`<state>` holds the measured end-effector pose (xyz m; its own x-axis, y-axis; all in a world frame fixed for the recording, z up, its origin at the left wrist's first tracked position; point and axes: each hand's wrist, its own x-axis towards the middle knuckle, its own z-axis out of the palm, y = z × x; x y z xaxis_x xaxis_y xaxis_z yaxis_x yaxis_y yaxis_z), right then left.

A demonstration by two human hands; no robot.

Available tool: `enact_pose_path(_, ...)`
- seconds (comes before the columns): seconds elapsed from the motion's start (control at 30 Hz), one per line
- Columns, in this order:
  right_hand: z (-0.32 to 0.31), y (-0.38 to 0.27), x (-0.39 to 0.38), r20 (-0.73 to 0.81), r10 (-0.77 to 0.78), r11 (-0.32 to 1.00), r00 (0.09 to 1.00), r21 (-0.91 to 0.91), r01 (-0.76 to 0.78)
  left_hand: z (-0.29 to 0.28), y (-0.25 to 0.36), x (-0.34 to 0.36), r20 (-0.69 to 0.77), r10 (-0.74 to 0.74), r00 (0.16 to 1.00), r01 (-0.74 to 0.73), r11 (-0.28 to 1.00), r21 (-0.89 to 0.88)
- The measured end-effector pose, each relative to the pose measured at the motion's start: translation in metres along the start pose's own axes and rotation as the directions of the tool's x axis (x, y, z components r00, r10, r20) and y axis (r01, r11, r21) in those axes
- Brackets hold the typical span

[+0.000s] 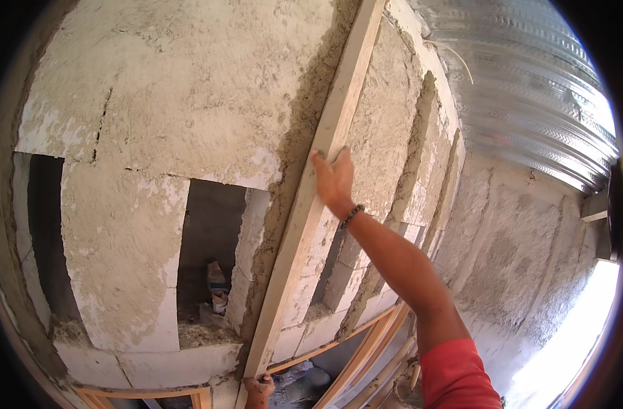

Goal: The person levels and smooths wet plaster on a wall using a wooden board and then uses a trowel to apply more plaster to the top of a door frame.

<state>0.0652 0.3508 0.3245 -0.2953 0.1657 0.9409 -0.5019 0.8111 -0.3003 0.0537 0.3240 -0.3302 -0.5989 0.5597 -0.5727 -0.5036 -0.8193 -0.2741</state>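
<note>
The block wall [155, 102] was coated in rough, pale plaster, cracked and flaking toward its left side. Two upright niches were cut into it: a narrow dark one [49, 238] at the far left and a wider one [213, 238] near the centre, which held rubble and a small crumpled package [217, 286]. Further recesses [427, 129] stepped away along the wall to the right. Corrugated metal roofing [529, 88] spanned overhead at upper right. Orange-toned timber framing [366, 354] ran along the base of the wall. Bright daylight entered at lower right.
</note>
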Motion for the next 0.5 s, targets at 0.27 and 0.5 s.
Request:
enact_pose_path(0.27,-0.021,0.009,0.102,-0.088,-0.108,0.993,0.990,0.044,0.112,0.092,-0.052,-0.080,0.141,-0.048,0.989,0.063,0.992,-0.105)
enact_pose_path(0.5,-0.003,-0.003,0.062,-0.065,-0.096,0.994,0.993,0.049,0.099,0.063,-0.035,-0.063,0.090,0.052,0.995,-0.047,0.997,-0.064)
